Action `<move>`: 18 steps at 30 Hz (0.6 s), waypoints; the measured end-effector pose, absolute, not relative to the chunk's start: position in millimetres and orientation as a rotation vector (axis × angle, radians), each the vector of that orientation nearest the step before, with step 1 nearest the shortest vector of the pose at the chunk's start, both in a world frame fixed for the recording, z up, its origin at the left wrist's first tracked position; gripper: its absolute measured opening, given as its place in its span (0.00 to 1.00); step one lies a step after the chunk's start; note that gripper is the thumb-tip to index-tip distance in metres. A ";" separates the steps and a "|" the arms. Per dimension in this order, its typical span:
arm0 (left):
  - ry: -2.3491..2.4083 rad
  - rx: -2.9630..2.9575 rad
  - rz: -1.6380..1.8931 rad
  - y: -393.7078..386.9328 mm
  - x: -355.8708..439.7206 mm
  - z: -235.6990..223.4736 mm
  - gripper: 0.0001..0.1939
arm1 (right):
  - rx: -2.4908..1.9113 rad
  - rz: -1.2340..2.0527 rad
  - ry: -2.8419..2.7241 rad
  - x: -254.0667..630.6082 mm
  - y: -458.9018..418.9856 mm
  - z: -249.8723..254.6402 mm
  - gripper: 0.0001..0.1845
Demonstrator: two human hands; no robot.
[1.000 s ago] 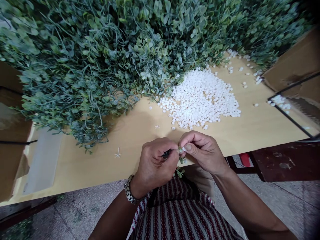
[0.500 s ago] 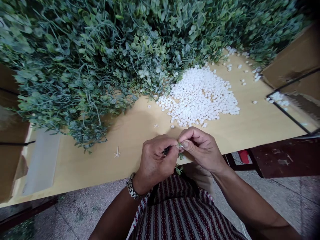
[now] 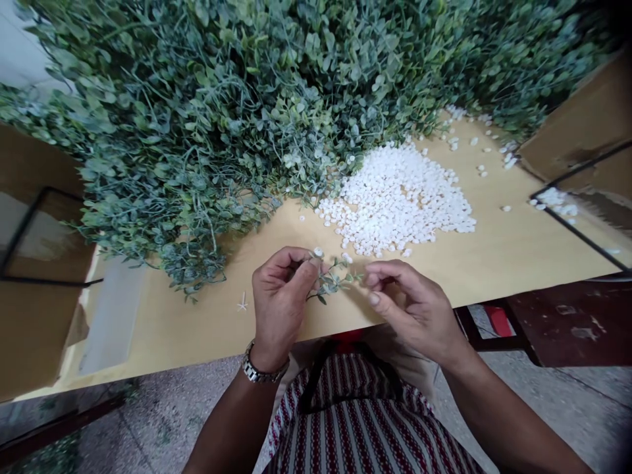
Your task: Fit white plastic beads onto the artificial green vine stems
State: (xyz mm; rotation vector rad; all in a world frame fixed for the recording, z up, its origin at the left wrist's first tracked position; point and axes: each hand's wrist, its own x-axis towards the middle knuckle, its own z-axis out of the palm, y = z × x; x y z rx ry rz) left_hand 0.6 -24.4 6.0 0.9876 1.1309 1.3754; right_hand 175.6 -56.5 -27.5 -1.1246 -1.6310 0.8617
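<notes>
The left hand [image 3: 280,299] has its grip pinched together, thumb and finger clamped on a thin, leafy green sprig [image 3: 330,283]. The sprig is over the light brown counter [image 3: 197,329], close to its front edge, and it pokes out sideways between the two hands. A small round white bead [image 3: 318,252] shows right by the left thumb tip. The right hand [image 3: 419,313] has its grip apart, with a gap between thumb and first finger. Its fingertips are just beside the sprig's tip, but I cannot tell if they touch it. A big heap of little white beads [image 3: 395,204] sits behind the hands. A tiny white star with a stem [image 3: 241,303] lies near the left hand.
</notes>
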 end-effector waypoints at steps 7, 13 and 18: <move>1.135 0.995 1.341 -32.3 -0.6 0.2 0.03 | -1.080 0.762 -1.722 161.4 -46.8 -27.3 0.07; 1.346 1.822 1.469 -42.7 -14.9 5.3 0.21 | -0.966 0.645 -1.798 154.1 -43.9 -21.8 0.06; 1.045 2.480 1.034 -46.3 -19.0 13.1 0.17 | -0.889 0.799 -1.817 153.1 -41.6 -15.3 0.06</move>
